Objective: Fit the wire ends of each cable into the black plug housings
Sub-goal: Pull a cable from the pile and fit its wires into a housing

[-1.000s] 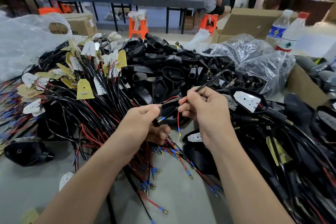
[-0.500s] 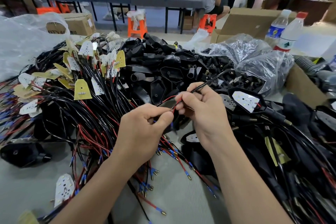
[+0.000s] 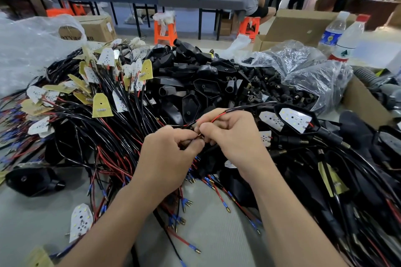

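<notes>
pinching a brass-tipped wire end (image 3: 199, 135) with the left hand (image 3: 171, 154), fingers curled tight. gripping the red wire (image 3: 213, 117) of a black cable (image 3: 249, 106) with the right hand (image 3: 230, 136), fingertips touching. working just in front of the black plug housings (image 3: 208, 86) heaped on the grey table (image 3: 217, 234).

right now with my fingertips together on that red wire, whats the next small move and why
Probably push the red wire end-first toward the left hand: the right hand pinches it beside the left fingertips, and it visibly sits in nothing yet. What the left fingers cover is unclear.
</notes>
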`<move>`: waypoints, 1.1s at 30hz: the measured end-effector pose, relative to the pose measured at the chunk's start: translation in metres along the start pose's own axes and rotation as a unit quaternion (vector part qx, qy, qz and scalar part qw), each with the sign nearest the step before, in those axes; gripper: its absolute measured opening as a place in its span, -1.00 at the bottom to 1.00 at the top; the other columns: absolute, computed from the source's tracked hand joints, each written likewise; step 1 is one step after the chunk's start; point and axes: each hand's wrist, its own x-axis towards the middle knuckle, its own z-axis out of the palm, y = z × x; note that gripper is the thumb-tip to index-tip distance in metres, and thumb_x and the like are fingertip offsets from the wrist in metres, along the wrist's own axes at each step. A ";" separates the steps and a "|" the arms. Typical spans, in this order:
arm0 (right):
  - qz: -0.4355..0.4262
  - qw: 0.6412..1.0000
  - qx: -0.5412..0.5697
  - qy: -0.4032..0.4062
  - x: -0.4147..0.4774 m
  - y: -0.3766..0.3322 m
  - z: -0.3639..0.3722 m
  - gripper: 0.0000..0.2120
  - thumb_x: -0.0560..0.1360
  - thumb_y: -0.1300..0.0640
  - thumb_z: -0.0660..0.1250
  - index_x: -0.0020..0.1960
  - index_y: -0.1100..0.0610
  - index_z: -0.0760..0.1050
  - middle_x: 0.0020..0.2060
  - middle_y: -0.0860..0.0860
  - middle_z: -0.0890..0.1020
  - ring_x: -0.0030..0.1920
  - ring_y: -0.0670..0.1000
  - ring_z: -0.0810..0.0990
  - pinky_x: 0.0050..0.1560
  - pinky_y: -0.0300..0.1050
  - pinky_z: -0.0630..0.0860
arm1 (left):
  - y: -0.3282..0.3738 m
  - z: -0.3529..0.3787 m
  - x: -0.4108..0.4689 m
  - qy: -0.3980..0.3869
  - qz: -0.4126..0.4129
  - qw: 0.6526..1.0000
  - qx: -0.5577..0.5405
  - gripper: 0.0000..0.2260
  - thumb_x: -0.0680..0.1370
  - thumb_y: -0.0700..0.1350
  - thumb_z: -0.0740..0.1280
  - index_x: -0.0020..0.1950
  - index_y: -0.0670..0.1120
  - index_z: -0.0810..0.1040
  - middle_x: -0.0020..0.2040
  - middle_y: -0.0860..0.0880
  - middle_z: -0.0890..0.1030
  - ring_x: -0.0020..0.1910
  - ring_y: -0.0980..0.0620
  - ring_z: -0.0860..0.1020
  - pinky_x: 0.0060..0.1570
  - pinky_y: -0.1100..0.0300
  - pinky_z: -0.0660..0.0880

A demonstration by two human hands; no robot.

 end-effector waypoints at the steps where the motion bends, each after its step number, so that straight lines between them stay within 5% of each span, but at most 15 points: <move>1: 0.004 1.000 -0.010 0.021 0.001 0.002 -0.001 -0.83 0.50 0.37 0.37 -0.16 0.17 0.67 -0.28 0.19 0.71 -0.33 0.02 0.61 -0.23 -0.14 0.57 | 0.002 -0.003 0.000 0.012 0.010 0.999 0.051 -0.83 0.45 0.21 0.42 -0.01 0.25 0.71 -0.25 0.21 0.61 -0.13 0.16 0.51 -0.07 0.20 0.51; 3: 0.011 0.998 0.001 0.067 0.004 0.005 -0.004 -0.81 0.53 0.37 0.35 -0.16 0.16 0.66 -0.31 0.14 0.72 -0.32 0.07 0.67 -0.21 -0.06 0.64 | 0.005 -0.009 0.001 0.015 0.021 0.990 0.137 -0.62 0.39 0.38 0.31 0.09 0.27 0.69 -0.18 0.30 0.60 -0.05 0.25 0.43 -0.08 0.40 0.31; 8: 0.010 0.993 0.020 0.116 0.007 0.009 -0.007 -0.81 0.54 0.41 0.32 -0.14 0.21 0.64 -0.31 0.14 0.72 -0.34 0.05 0.68 -0.26 -0.12 0.63 | 0.013 -0.014 -0.002 -0.120 0.030 0.973 0.194 -0.42 0.24 0.46 0.36 0.26 0.43 0.54 -0.20 0.44 0.60 -0.18 0.46 0.49 -0.19 0.40 0.27; 12: 0.008 0.991 0.053 0.124 0.007 0.009 -0.007 -0.81 0.56 0.41 0.31 -0.12 0.22 0.63 -0.30 0.13 0.72 -0.33 0.03 0.67 -0.26 -0.15 0.63 | 0.007 -0.013 0.002 -0.171 -0.020 0.977 0.124 -0.61 0.31 0.21 0.54 0.12 0.32 0.66 -0.22 0.46 0.61 -0.15 0.45 0.56 -0.11 0.28 0.49; 17: 0.010 0.974 0.177 0.140 0.009 0.002 -0.010 -0.82 0.58 0.42 0.31 -0.08 0.22 0.62 -0.28 0.13 0.72 -0.37 -0.03 0.65 -0.32 -0.25 0.58 | -0.006 -0.020 0.010 -0.081 -0.134 0.986 -0.059 -0.69 0.35 -0.10 0.64 -0.02 0.24 0.72 -0.23 0.27 0.71 -0.28 0.28 0.66 -0.13 0.30 0.55; 24: -0.037 0.982 0.136 0.127 0.003 -0.003 -0.008 -0.77 0.53 0.41 0.38 -0.18 0.14 0.68 -0.30 0.17 0.72 -0.34 0.00 0.66 -0.29 -0.24 0.58 | -0.011 -0.019 0.010 0.040 -0.186 0.980 -0.062 -0.79 0.38 0.05 0.61 -0.02 0.22 0.72 -0.27 0.36 0.67 -0.18 0.46 0.60 -0.14 0.41 0.46; 28: -0.006 0.985 0.137 0.103 0.003 -0.001 -0.001 -0.80 0.55 0.42 0.36 -0.15 0.20 0.66 -0.29 0.13 0.73 -0.35 -0.02 0.66 -0.30 -0.22 0.61 | -0.005 -0.013 0.009 0.069 -0.151 0.978 -0.126 -0.78 0.35 -0.04 0.66 -0.07 0.17 0.75 -0.28 0.28 0.70 -0.25 0.36 0.66 -0.25 0.54 0.47; 33: 0.016 0.988 0.102 0.111 0.002 0.006 0.009 -0.82 0.53 0.34 0.41 -0.19 0.13 0.69 -0.33 0.14 0.71 -0.40 0.00 0.64 -0.36 -0.22 0.56 | -0.005 -0.005 0.007 0.060 -0.149 0.964 -0.212 -0.73 0.33 -0.06 0.68 -0.08 0.23 0.74 -0.23 0.15 0.74 -0.19 0.19 0.73 -0.09 0.23 0.60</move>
